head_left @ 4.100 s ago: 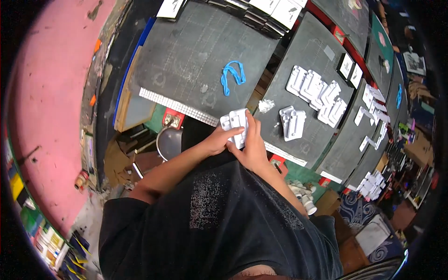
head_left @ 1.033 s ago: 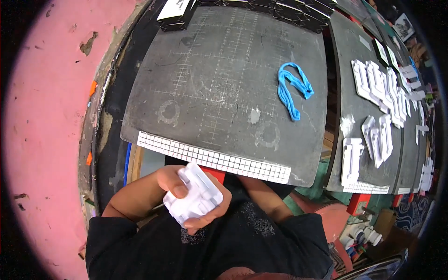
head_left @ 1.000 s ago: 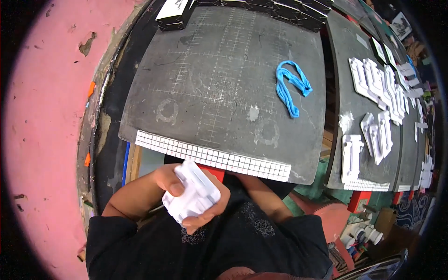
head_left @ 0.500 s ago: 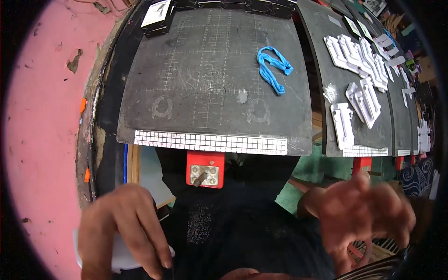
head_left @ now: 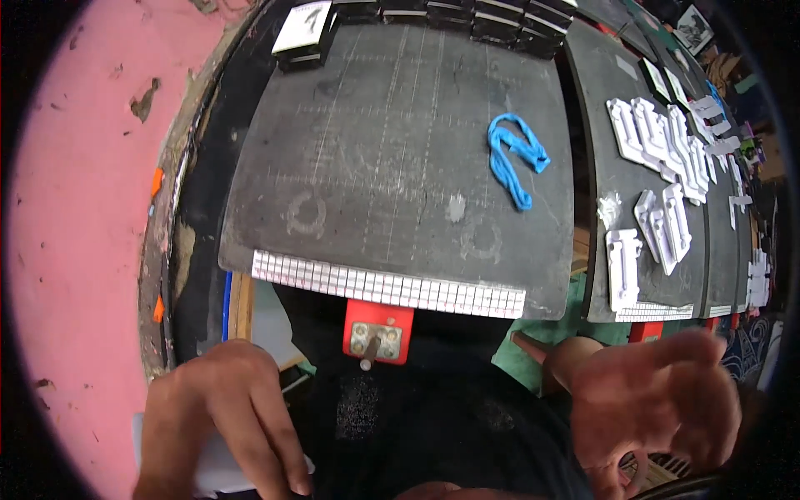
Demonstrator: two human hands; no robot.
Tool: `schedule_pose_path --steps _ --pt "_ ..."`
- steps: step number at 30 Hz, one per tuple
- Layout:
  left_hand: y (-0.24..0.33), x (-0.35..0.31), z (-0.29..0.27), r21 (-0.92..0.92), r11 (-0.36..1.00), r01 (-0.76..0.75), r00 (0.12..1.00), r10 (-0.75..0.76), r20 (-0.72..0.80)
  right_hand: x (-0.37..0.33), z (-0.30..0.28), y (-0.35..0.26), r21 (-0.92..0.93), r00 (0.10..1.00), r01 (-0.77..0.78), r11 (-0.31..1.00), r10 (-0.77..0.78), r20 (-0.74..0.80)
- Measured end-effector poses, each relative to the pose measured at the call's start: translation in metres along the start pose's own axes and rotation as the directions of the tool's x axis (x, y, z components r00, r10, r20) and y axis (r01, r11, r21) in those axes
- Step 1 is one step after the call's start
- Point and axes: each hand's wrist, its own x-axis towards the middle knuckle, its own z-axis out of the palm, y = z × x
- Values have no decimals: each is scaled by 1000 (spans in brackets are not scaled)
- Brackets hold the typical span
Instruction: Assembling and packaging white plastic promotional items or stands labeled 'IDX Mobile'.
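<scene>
Down at the lower left, the left hand (head_left: 221, 417) is curled over a white moulded piece (head_left: 212, 467), its fingers draped across the top so that only pale edges show beneath and beside them; the piece sits low against the person's dark shirt, well short of the table. The right hand (head_left: 658, 408) hangs at the lower right with its fingers spread and loosely bent, blurred, holding nothing and touching nothing. Between the two hands, just above the shirt, a red bracket (head_left: 377, 331) with metal bolts juts from under the near edge of a dark grey cutting mat (head_left: 375, 167), whose front border is a white gridded strip (head_left: 387, 289). On the mat's far right part lies a blue looped cord (head_left: 515, 158). Black boxes (head_left: 433, 12) line the mat's far edge. To the right, on a neighbouring dark mat (head_left: 600, 108), rows of white moulded parts (head_left: 658, 175) lie side by side.
</scene>
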Motion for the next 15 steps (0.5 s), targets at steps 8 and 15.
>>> schedule_pose_path --steps 8,15 --pt "-35 -6 -78 -214 968 134 654 -249 -714 -6 -35 13 -661 645 -693 288 659 -388" --pt "-109 19 -144 134 870 474 587 -199 -785 -58 -36 82 -841 328 -530 -104 890 -317"
